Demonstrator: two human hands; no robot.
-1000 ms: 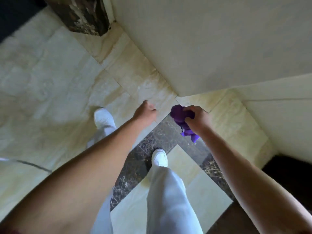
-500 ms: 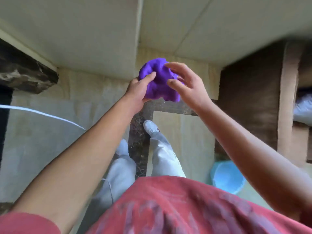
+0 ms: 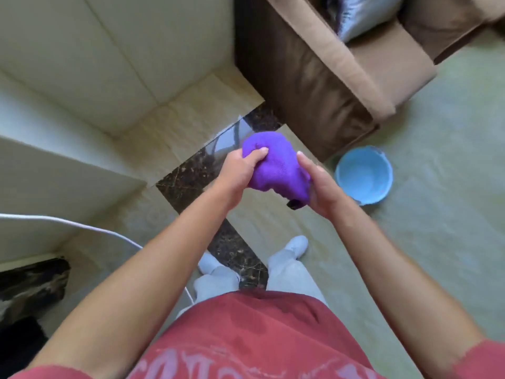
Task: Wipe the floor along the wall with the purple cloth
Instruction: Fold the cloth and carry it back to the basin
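Note:
I hold the bunched purple cloth (image 3: 273,166) in front of me at about waist height, well above the floor. My left hand (image 3: 240,170) grips its left side with the thumb pressed into the fabric. My right hand (image 3: 318,184) cups its right side, fingers straight along the cloth. The cream wall (image 3: 109,64) meets the beige tiled floor (image 3: 169,127) to the upper left, with a dark marble strip (image 3: 191,181) running across the tiles beneath my hands.
A brown sofa (image 3: 328,72) stands at the upper right against the wall corner. A light blue bucket (image 3: 363,177) sits on the floor beside it, right of my hands. A white cable (image 3: 82,227) crosses the floor at left. My feet stand on the dark strip.
I have stood up and turned right, so the sofa and bucket came into view. The cloth went from my right hand alone to both hands.

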